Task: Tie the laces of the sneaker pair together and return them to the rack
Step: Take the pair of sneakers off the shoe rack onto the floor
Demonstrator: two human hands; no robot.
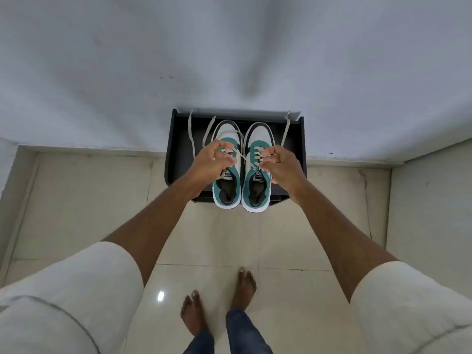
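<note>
Left hand (213, 159) and right hand (278, 163) pinching laces (241, 157), sneakers (241, 172) on black rack (178, 149), wall (229, 60) behind

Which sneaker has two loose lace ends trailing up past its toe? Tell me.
The left sneaker, under the left hand. Two lace ends run beyond its toe; the right sneaker shows only one, off its outer side.

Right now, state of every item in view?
left sneaker: upright on rack, laces loose
right sneaker: upright beside it, laces loose
laces: untied, ends pulled up
rack: black, against wall
left hand: pinching a lace
right hand: pinching a lace
</note>
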